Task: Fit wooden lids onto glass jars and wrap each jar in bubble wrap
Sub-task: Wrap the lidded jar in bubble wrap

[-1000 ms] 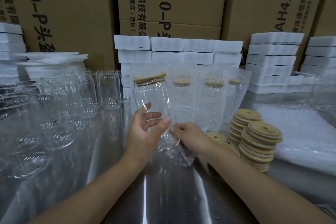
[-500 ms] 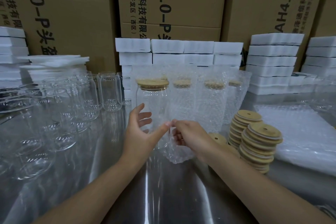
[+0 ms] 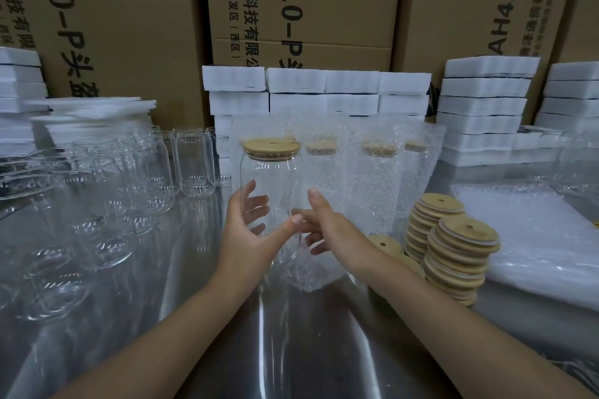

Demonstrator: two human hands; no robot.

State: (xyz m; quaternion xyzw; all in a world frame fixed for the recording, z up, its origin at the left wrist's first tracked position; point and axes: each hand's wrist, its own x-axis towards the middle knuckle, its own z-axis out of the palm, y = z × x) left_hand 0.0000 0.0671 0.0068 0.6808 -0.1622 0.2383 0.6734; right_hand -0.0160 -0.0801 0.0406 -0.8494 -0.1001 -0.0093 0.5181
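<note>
Over the table point(image 3: 308, 350), left hand point(image 3: 246, 236) grip round the jar point(image 3: 272, 178), right hand point(image 3: 337, 230) grip released, touching it

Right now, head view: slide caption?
Left hand holds a lidded glass jar, right hand beside it, bubble wrap below; wrapped jars behind.

Clear, glossy glass jar point(image 3: 270, 197) wears a matt wooden lid point(image 3: 271, 146). The table point(image 3: 317, 343) is shiny metal. Dimpled plastic bubble wrap point(image 3: 366, 185) stands centre frame.

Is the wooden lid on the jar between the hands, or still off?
On. The wooden lid sits flat across the mouth of the upright jar.
</note>
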